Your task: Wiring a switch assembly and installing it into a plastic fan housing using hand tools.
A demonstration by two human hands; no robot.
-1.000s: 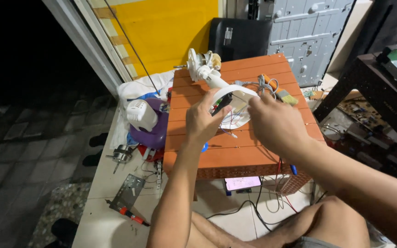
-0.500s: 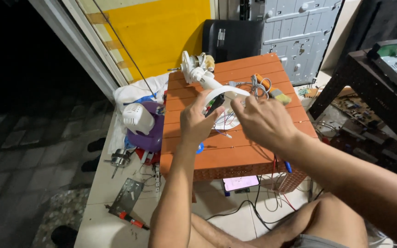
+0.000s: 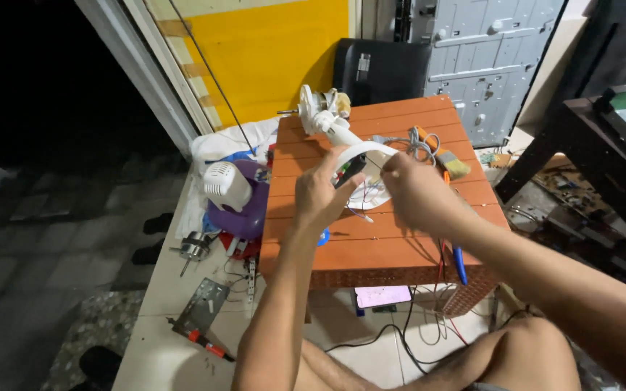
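- Fingers of left hand (image 3: 325,194) pinching small black part (image 3: 351,171) at round white plastic fan base (image 3: 364,174), frame centre.
- Right hand (image 3: 416,194) fingers curled against base rim; grip unclear.
- Since a second ago: both hands shifted slightly toward frame centre, base still on orange slatted table (image 3: 371,246).
- Work at base opening ongoing, by judgement.

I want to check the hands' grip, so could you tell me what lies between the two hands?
In the head view, the white fan housing, round and open, lies between the left hand and the right hand, with a small black part at the left fingertips.
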